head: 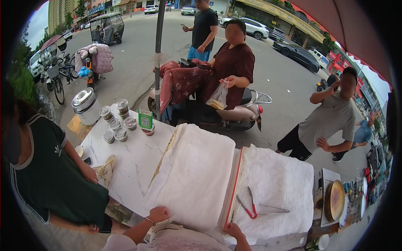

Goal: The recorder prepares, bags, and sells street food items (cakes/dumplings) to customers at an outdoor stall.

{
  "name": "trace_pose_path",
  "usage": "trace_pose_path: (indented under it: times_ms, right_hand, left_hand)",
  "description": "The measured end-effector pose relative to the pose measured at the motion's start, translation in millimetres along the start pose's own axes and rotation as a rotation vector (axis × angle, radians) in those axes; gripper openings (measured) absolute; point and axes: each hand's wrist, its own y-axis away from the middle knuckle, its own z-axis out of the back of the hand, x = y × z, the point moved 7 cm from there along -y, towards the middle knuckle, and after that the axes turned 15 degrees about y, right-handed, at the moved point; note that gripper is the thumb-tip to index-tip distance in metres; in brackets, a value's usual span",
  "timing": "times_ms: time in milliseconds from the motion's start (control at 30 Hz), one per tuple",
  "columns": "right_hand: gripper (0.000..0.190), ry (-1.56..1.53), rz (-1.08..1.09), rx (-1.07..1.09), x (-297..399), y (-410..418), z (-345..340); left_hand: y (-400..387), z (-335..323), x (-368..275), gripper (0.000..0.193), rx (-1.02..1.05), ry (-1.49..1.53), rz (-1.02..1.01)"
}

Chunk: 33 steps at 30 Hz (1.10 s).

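Observation:
My left hand (159, 214) is curled into a fist at the front edge of a white cloth (198, 169) spread over a broad, flat load. My right hand (233, 230) is bent against the front of a second cloth-covered load, beside its red edge (235, 185); its fingertips are hidden. On that right-hand white cloth (279, 175) lie red-handled metal tongs (251, 204), spread apart. Thin metal tongs (274, 209) rest next to them. What lies under both cloths is mostly hidden.
Several lidded cups (121, 133) and a green code sign (145, 120) stand on the marble-patterned table (132, 166). A rice cooker (85, 105) stands behind. At left is a person in green (69, 175). Across the table, a person (235, 62) on a scooter holds a plastic bag (218, 97).

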Motion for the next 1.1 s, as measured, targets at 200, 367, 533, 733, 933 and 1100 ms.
trace_pose_path:
  times_ms: [200,367,533,733,933,1100]
  right_hand:
    - [0.041,-0.054,-0.022,-0.13,-8,-10,4]
    - [0.024,-0.753,-0.188,-0.399,-5,33,85]
    - [0.02,-0.613,0.038,-0.608,25,93,181]
    - [0.042,-0.093,-0.028,0.067,2,13,7]
    - [0.035,0.172,0.04,-0.235,-19,-15,-26]
    - [0.032,-0.18,-0.04,0.041,-26,-17,-29]
  left_hand:
    - [-4,-7,19,0.019,-0.141,0.058,-0.08]
    - [-11,-11,41,0.027,0.017,0.154,-0.003]
    - [-9,11,19,0.033,0.014,0.228,0.031]
    - [-17,1,34,0.033,0.026,0.176,-0.003]
    - [-20,-5,51,0.035,0.08,0.128,0.021]
    - [-24,-1,43,0.037,0.074,0.125,-0.004]
